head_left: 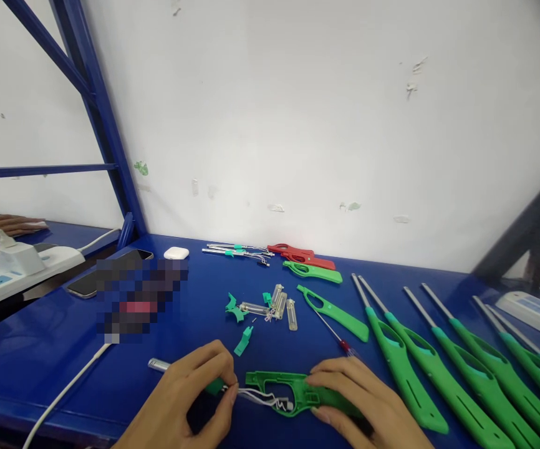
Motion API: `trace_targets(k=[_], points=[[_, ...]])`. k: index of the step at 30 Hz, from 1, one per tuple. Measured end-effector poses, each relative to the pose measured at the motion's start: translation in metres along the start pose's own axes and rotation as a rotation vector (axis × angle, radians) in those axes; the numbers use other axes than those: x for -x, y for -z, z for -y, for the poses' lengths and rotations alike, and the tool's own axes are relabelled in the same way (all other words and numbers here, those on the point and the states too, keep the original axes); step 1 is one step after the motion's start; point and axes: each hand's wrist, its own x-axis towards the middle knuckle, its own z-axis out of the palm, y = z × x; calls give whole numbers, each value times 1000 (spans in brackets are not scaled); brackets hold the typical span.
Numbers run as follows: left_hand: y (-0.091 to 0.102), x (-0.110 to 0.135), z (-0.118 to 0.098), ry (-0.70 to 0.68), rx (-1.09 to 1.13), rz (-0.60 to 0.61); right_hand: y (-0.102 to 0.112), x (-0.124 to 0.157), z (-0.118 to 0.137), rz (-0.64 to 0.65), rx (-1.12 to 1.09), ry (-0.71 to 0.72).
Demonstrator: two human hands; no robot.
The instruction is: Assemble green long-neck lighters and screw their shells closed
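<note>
My left hand (195, 390) pinches the wired end of a lighter nozzle; its metal tube (158, 365) sticks out to the left behind the hand. White wires (255, 394) run from my fingers to a small dark igniter piece (285, 403), which lies over the trigger opening of an open green lighter handle shell (300, 393). My right hand (358, 399) grips that shell by its right part, hollow side up. Just beyond lie a teal trigger (244, 340), more teal triggers (236, 309), several clear fuel tanks (278, 304), and a screwdriver (345, 346) next to a green shell (338, 315).
Several green lighters (403, 365) with metal nozzles fill the right side. Spare nozzles (237, 251), red shells (305, 255) and another green shell (314, 272) lie by the wall. Left are a phone (106, 274), white case (176, 253), cable (67, 396) and power strip (59, 262); another person's hand (8, 227) rests beyond.
</note>
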Motion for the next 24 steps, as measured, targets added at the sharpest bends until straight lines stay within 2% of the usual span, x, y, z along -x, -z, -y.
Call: trace_targets(k=[5,10,20,24], points=[[-11,-12,-8,-53,77,-88,-3,2,3,-119,160,59],[-22,-26,-9,-96,104,-99,-8,-9,10,-192,116,203],[-20,-18,1,-168,80,-69,-10,-3,11,-284,2,147],[-17,-13,3,-170,18,-83,-12,-3,8,-254,29,147]])
